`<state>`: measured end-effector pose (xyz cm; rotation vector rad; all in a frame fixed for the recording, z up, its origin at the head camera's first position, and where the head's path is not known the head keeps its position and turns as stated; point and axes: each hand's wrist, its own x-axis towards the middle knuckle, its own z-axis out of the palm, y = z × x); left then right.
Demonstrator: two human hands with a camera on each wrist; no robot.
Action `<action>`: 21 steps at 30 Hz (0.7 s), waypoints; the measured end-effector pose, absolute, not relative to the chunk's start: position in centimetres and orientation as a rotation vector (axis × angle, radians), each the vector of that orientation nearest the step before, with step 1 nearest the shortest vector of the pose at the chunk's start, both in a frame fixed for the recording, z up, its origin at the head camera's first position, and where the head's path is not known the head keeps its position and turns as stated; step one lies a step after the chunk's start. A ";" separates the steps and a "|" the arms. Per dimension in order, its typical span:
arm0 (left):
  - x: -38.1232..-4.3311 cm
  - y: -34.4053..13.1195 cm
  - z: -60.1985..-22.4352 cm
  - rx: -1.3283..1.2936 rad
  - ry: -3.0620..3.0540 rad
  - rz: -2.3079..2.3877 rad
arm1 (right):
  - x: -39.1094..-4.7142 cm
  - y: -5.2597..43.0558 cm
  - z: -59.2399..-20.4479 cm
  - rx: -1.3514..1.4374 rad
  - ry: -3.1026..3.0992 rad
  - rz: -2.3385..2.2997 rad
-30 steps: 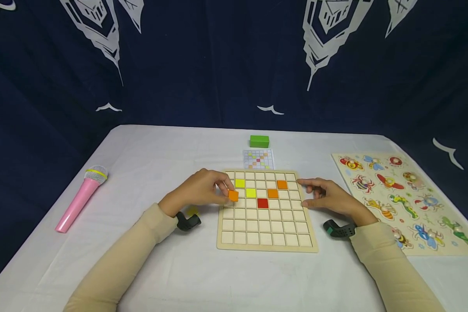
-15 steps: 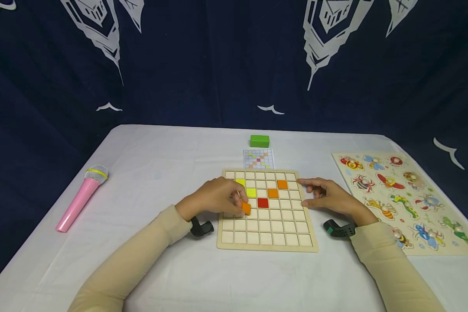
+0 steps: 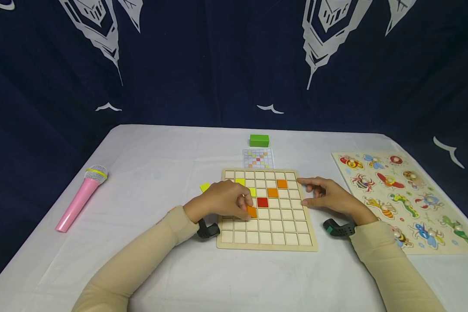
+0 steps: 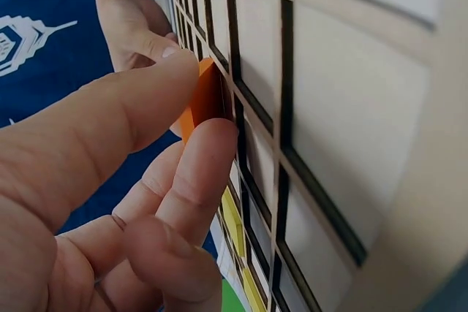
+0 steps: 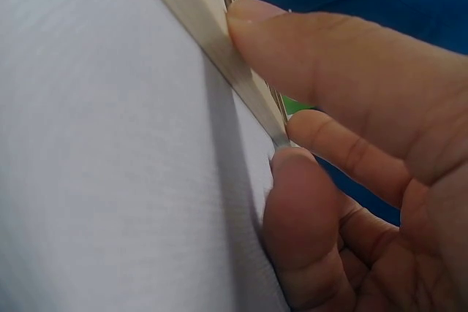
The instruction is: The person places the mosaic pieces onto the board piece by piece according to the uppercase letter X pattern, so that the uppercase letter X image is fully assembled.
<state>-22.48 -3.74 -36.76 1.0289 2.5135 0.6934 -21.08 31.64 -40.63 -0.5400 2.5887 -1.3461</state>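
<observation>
My left hand (image 3: 224,199) pinches an orange square tile (image 3: 251,212) between thumb and finger over the gridded wooden board (image 3: 267,248). In the left wrist view the orange tile (image 4: 206,100) leans at an angle against the grid, one edge at a cell. A red tile (image 3: 262,202), two orange tiles, one of them the upper orange tile (image 3: 282,183), and partly covered yellow tiles (image 3: 239,181) lie in other cells. At the board's right edge, my right hand (image 3: 327,198) touches the rim with thumb and index finger extended; its other fingers bend inward.
A loose yellow tile (image 3: 204,187) lies left of the board, partly behind the left hand. Beyond the board are a printed pattern card (image 3: 258,158) and a green block (image 3: 259,141). A pink toy microphone (image 3: 79,199) lies left; an insect puzzle board (image 3: 409,199) lies right.
The left hand has carried the orange tile rightward and toward me, from the board's left edge to a cell below and left of the red tile. The right hand has stayed put.
</observation>
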 end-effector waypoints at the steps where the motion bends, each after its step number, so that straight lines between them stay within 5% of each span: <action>1: -22.5 -3.7 -36.8 1.028 2.516 0.690 | -21.1 31.6 -40.6 -0.539 2.588 -1.346; 21: -22.1 -4.0 -36.6 0.983 2.580 0.672 | -21.1 31.5 -40.7 -0.551 2.590 -1.363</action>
